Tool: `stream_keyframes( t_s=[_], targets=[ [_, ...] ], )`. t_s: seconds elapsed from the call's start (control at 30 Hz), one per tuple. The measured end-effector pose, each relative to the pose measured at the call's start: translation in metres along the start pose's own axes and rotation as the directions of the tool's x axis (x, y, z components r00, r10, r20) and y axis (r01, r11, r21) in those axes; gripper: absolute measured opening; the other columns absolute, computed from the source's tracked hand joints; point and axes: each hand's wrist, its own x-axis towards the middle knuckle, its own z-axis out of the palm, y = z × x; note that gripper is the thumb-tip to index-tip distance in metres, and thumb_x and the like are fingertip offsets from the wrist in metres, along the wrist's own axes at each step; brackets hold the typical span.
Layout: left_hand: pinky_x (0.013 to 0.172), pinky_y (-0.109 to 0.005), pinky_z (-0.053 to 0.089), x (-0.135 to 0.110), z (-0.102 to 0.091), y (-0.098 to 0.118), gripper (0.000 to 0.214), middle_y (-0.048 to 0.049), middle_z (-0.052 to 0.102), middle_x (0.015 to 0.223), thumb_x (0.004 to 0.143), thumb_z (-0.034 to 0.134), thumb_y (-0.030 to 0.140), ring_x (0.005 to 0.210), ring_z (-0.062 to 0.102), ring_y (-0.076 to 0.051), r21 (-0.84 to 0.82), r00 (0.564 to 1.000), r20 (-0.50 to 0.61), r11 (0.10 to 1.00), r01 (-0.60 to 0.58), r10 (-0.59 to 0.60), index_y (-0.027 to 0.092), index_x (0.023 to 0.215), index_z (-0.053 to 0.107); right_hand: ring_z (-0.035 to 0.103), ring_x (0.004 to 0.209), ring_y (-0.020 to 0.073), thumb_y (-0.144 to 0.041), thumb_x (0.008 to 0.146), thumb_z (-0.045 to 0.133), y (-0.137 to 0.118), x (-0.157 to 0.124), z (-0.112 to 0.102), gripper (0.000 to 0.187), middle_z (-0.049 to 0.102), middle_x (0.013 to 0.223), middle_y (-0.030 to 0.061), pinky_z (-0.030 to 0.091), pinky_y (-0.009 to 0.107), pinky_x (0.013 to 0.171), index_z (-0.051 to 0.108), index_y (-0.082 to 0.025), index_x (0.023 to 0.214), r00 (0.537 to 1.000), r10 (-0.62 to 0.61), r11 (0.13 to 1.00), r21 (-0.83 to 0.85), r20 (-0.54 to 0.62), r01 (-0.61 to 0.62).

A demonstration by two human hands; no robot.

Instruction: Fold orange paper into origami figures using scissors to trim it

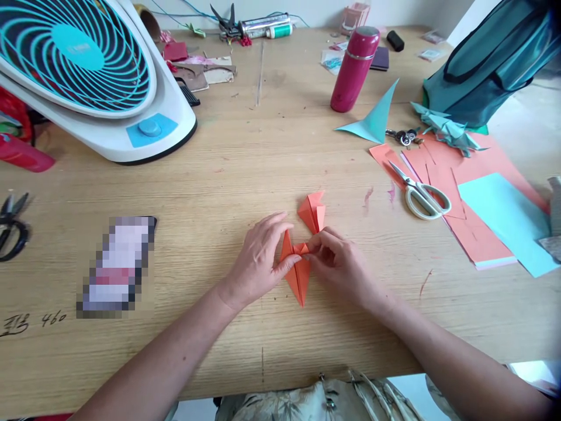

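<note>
A partly folded orange paper piece [300,275] lies on the wooden table [245,175] in front of me, with one pointed flap [313,211] sticking up and away. My left hand [258,260] presses down on its left side, fingers curled over the paper. My right hand [339,263] pinches a fold at the middle of the piece with thumb and fingertips. Both hands touch the same paper and nearly meet over it.
White-handled scissors [423,196] lie on a stack of orange and teal paper sheets [486,204] to the right. A magenta flask [354,69], a teal folded triangle [372,120], a teal bag [486,64], a fan [87,76], a phone [118,263] and black scissors [11,225] surround the area.
</note>
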Motion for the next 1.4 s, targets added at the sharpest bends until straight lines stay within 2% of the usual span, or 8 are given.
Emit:
stream_keyframes(
  t_s=[0.17, 0.4, 0.57, 0.67, 0.8, 1.07, 1.23, 1.4],
  targets=[
    [0.076, -0.029, 0.056, -0.002, 0.001, 0.004, 0.057, -0.0082, 0.064, 0.116, 0.086, 0.073, 0.027, 0.094, 0.065, -0.017, -0.312, 0.978, -0.099, 0.939, 0.146, -0.185, 0.021, 0.136, 0.044, 0.054, 0.070, 0.0114, -0.020, 0.094, 0.064, 0.003, 0.000, -0.005, 0.008, 0.057, 0.085, -0.0004, 0.045, 0.025, 0.064, 0.058, -0.021, 0.089, 0.972, -0.147, 0.969, 0.172, -0.181, 0.178],
    [0.064, -0.023, 0.046, -0.001, -0.001, 0.012, 0.007, -0.0002, 0.066, 0.078, 0.088, 0.068, 0.025, 0.070, 0.059, -0.012, -0.625, 0.925, 0.142, 0.693, 0.360, -0.353, 0.018, 0.091, 0.066, 0.057, 0.084, 0.0153, -0.011, 0.095, 0.060, -0.001, -0.004, -0.006, 0.012, 0.059, 0.091, 0.0022, 0.047, 0.030, 0.076, 0.059, -0.023, 0.096, 0.931, -0.310, 0.923, 0.171, -0.194, 0.344],
    [0.063, -0.022, 0.044, -0.001, 0.000, 0.014, 0.013, 0.0010, 0.060, 0.072, 0.087, 0.071, 0.027, 0.067, 0.053, -0.010, -0.734, 0.928, 0.146, 0.591, 0.333, -0.342, 0.016, 0.080, 0.065, 0.056, 0.079, 0.0130, -0.021, 0.092, 0.069, 0.001, -0.003, 0.006, 0.018, 0.056, 0.089, -0.0010, 0.049, 0.026, 0.072, 0.054, -0.026, 0.101, 0.972, -0.075, 0.843, 0.507, -0.221, 0.181],
    [0.065, -0.022, 0.046, 0.000, 0.002, 0.017, 0.015, 0.0012, 0.060, 0.074, 0.086, 0.072, 0.028, 0.068, 0.054, -0.010, -0.821, 0.932, 0.152, 0.483, 0.305, -0.330, 0.016, 0.080, 0.064, 0.056, 0.075, 0.0131, -0.036, 0.090, 0.073, 0.002, 0.000, 0.010, 0.026, 0.058, 0.087, -0.0008, 0.049, 0.025, 0.066, 0.054, -0.025, 0.104, 0.995, 0.055, 0.723, 0.691, -0.088, 0.021],
    [0.059, -0.020, 0.043, 0.002, 0.002, 0.020, 0.020, 0.0048, 0.054, 0.067, 0.084, 0.076, 0.031, 0.058, 0.046, -0.007, -0.837, 0.909, 0.168, 0.432, 0.336, -0.382, 0.017, 0.079, 0.063, 0.051, 0.065, 0.0126, -0.046, 0.090, 0.071, 0.003, 0.001, 0.010, 0.031, 0.058, 0.075, 0.0000, 0.042, 0.025, 0.059, 0.059, -0.019, 0.080, 0.995, 0.059, 0.768, 0.633, 0.077, -0.094],
    [0.064, -0.022, 0.045, 0.002, -0.001, 0.019, 0.023, 0.0008, 0.060, 0.075, 0.081, 0.080, 0.035, 0.070, 0.053, -0.011, -0.796, 0.914, 0.171, 0.494, 0.348, -0.369, 0.016, 0.078, 0.067, 0.038, 0.057, 0.0091, -0.032, 0.090, 0.070, -0.006, -0.003, 0.007, 0.028, 0.045, 0.063, -0.0043, 0.029, 0.023, 0.052, 0.058, -0.017, 0.070, 0.999, -0.034, 0.923, 0.383, -0.009, 0.035],
    [0.068, -0.024, 0.046, 0.000, -0.003, 0.019, 0.022, -0.0004, 0.061, 0.076, 0.085, 0.074, 0.037, 0.072, 0.054, -0.013, -0.785, 0.900, 0.186, 0.491, 0.378, -0.395, 0.016, 0.081, 0.069, 0.042, 0.061, 0.0103, -0.030, 0.093, 0.065, -0.006, -0.002, 0.010, 0.021, 0.052, 0.069, -0.0024, 0.033, 0.023, 0.055, 0.061, -0.017, 0.078, 0.997, -0.035, 0.907, 0.420, 0.066, 0.004],
    [0.072, -0.027, 0.048, -0.002, 0.001, 0.019, 0.028, -0.0013, 0.063, 0.078, 0.082, 0.077, 0.043, 0.075, 0.057, -0.015, -0.809, 0.861, 0.236, 0.400, 0.431, -0.451, 0.016, 0.081, 0.069, 0.040, 0.062, 0.0115, -0.040, 0.093, 0.066, -0.002, -0.001, 0.012, 0.034, 0.048, 0.067, -0.0020, 0.031, 0.025, 0.056, 0.056, -0.017, 0.070, 0.994, -0.037, 0.898, 0.440, 0.102, -0.012]
  ],
)
